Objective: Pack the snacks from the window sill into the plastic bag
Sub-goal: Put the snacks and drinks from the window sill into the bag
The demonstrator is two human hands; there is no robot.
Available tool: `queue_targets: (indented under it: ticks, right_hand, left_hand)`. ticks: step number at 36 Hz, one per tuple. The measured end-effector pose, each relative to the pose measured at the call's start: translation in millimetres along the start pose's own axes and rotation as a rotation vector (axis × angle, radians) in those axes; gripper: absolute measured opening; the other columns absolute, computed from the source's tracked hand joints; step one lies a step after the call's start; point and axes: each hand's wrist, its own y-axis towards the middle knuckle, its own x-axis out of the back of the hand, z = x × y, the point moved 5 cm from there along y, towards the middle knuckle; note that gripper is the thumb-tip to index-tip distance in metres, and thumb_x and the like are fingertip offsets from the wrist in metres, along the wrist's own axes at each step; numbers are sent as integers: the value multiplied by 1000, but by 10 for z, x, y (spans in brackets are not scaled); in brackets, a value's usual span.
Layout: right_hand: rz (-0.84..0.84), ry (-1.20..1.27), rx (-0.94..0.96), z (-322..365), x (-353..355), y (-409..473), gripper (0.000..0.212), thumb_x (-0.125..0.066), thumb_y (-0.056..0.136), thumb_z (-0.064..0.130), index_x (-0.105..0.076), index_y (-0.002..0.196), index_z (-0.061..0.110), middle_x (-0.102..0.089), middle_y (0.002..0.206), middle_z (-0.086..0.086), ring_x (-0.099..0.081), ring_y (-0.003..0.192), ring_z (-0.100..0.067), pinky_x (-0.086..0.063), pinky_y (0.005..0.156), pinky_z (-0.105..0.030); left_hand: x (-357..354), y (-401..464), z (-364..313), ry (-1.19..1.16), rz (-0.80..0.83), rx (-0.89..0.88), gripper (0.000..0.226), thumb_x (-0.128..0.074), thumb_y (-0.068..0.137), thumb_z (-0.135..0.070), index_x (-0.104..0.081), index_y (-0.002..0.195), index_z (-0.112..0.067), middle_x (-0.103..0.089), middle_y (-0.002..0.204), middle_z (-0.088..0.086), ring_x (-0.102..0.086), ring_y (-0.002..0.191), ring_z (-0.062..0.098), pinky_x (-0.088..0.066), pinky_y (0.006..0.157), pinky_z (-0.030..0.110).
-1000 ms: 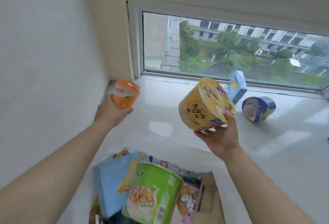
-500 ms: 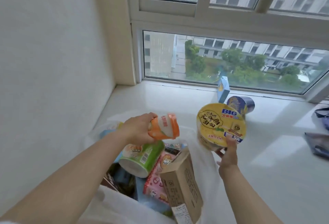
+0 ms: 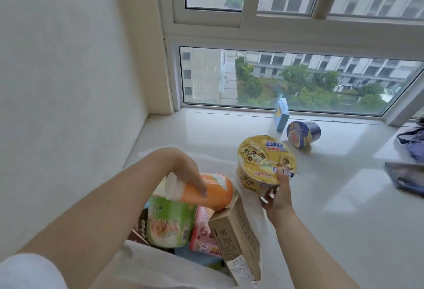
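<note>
Item 1, nearest you: the plastic bag [image 3: 160, 265], white and translucent, mouth open at the bottom of the view. Contents on show: a brown cardboard box [image 3: 238, 240] standing tilted at the right side of the opening; a green cup [image 3: 169, 224] lying on its side at the left; a pink packet [image 3: 203, 236] wedged between the two; a dark packet [image 3: 141, 224] at the far left, mostly hidden.

Item 2: your left hand [image 3: 183, 169], reached in over the bag, fingers curled over the top of an orange cup [image 3: 206, 192]. The cup lies on its side, resting on the green cup and the top edge of the cardboard box.

Item 3: your right hand [image 3: 277, 197], just right of the bag mouth, gripping a yellow noodle bowl [image 3: 266, 164] from beneath, thumb on the lid rim. The bowl is tilted so its printed lid faces you, held clear of the bag.

Item 4, window sill [image 3: 344, 197], pale and glossy. Near the glass: a purple noodle cup [image 3: 302, 133] on its side, and just beside it a blue carton [image 3: 281, 114] standing upright.

Item 5, far right edge of the sill: a blue-grey bag [image 3: 413, 144] and a dark pouch [image 3: 403, 176], both partly cut off.
</note>
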Motion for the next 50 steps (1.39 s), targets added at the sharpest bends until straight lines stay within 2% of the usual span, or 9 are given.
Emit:
queue_targets:
  ticks: [6, 12, 18, 25, 29, 33, 37, 41, 50]
  right_hand:
    - [56, -112, 68, 31, -83, 14, 76, -60, 50, 58, -48, 117, 26, -60, 108, 1, -58, 93, -17, -51, 76, -38]
    - [41, -149, 85, 55, -104, -1, 65, -55, 65, 52, -47, 125, 26, -61, 120, -5, -59, 103, -23, -50, 66, -34]
    - [42, -130, 95, 107, -116, 13, 65, -57, 64, 48, -47, 125, 26, -61, 121, -5, -61, 102, -23, -50, 66, -34]
    - [70, -76, 115, 177, -180, 50, 48, -56, 87, 38, -45, 130, 22, -61, 116, -3, -59, 93, -16, -50, 68, -35]
    - [128, -49, 82, 212, -292, 27, 44, -54, 87, 38, -48, 127, 19, -61, 104, -1, -57, 90, -15, -49, 67, -34]
    - [181, -104, 91, 219, -419, 17, 57, -61, 74, 44, -49, 123, 18, -61, 112, -6, -58, 95, -22, -51, 66, -33]
    - [256, -196, 106, 197, -589, 0, 74, -63, 56, 51, -52, 121, 19, -64, 111, -7, -61, 98, -25, -53, 66, -31]
    - [372, -310, 129, 172, -812, -19, 62, -62, 63, 49, -53, 117, 18, -67, 109, -11, -64, 98, -28, -55, 74, -38]
    - [565, -767, 221, -67, -1275, -173, 102, -71, 52, 50, -34, 143, 25, -58, 127, -6, -65, 106, -21, -56, 83, -36]
  left_hand:
    - [-313, 166, 233, -489, 117, -26, 70, -68, 71, -56, -48, 127, -20, -65, 109, 4, -66, 91, 21, -55, 86, 35]
    - [5, 265, 173, 116, -407, -121, 83, -70, 70, -52, -30, 141, -33, -59, 121, 0, -55, 102, 21, -47, 89, 33]
    - [-406, 484, 31, 123, 4, -210, 91, -74, 75, -39, -17, 145, -42, -36, 147, -6, -40, 130, 20, -37, 104, 35]
    - [-497, 671, 84, 165, -491, -135, 78, -49, 89, -55, -14, 150, -23, -29, 150, 2, -28, 138, 22, -35, 101, 41]
    - [-254, 697, 151, 277, -688, -211, 44, -28, 99, -46, -53, 132, -31, -45, 140, -3, -39, 128, 19, -40, 94, 38]
    - [43, 650, 376, 415, -1179, -224, 20, -85, 56, -33, -71, 66, -23, -53, 99, 0, -42, 91, 20, -40, 69, 35]
    - [178, 799, 688, 249, -1076, -43, 64, -84, 58, -41, -55, 110, -19, -34, 126, 4, -40, 113, 24, -26, 94, 39]
    - [272, 907, 1046, -90, -805, 157, 54, -50, 93, -44, -29, 141, -31, -52, 128, 3, -54, 112, 24, -40, 90, 38]
    - [576, 741, 1382, -567, -882, 58, 31, -37, 96, -26, -62, 77, -22, -64, 88, 2, -58, 80, 23, -42, 63, 29]
